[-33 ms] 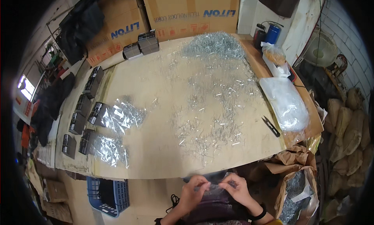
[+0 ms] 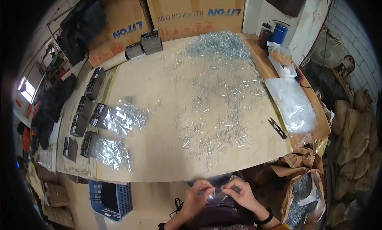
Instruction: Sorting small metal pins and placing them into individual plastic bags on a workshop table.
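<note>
My left hand (image 2: 196,197) and my right hand (image 2: 241,193) are close together just below the table's near edge, over my lap. Thumb and fingers of each hand are pinched on a small clear plastic bag (image 2: 218,195), which spans the short gap between them. The bag is thin and glossy, and I cannot make out anything inside it. On the table (image 2: 159,158) beyond my hands lie many loose, thin silvery metal pieces (image 2: 217,128), with a dense heap of them (image 2: 219,46) at the far end.
Dark card stacks (image 2: 84,144) line the left side beside filled clear bags (image 2: 113,152). Black thread snips (image 2: 277,128) and a pack of clear bags (image 2: 292,104) lie right. A blue basket (image 2: 129,200) stands below; a brown paper sack (image 2: 284,206) holds metal pieces.
My right hand has shifted slightly left, closer to my left hand. The plastic between them catches more light. Things on the table stay put.
</note>
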Motion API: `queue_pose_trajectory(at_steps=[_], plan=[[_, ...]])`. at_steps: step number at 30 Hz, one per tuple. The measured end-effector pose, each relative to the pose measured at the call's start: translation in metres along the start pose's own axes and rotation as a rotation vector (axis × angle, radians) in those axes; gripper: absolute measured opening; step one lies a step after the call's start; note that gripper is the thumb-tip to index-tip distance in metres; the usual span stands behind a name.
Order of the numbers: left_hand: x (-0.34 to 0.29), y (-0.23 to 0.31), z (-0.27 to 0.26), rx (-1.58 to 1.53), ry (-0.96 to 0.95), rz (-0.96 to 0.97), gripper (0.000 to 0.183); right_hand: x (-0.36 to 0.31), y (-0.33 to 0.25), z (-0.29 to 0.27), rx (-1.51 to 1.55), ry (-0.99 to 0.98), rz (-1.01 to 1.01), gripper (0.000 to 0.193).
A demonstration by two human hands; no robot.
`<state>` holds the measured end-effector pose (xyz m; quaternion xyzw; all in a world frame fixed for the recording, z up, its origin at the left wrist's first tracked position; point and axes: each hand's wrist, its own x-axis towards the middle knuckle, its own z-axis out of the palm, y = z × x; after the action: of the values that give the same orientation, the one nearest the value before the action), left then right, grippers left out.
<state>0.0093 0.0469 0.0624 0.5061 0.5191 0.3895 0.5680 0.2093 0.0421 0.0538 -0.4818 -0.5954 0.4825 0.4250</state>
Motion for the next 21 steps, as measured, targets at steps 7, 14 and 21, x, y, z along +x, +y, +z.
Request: queue_pose_trajectory(at_steps=[7, 14, 21], plan=[[-0.019, -0.014, -0.003, 0.400, -0.070, 0.204, 0.013, -0.020, 0.019, 0.004, -0.103, -0.159, 0.006, 0.017], [-0.033, -0.027, -0.007, 0.298, -0.201, -0.183, 0.011, -0.035, 0.016, 0.007, 0.287, -0.322, 0.387, 0.012], [-0.038, -0.070, -0.028, 0.317, -0.628, -0.014, 0.023, -0.056, 0.063, 0.000, -0.253, -0.593, 0.144, 0.016]])
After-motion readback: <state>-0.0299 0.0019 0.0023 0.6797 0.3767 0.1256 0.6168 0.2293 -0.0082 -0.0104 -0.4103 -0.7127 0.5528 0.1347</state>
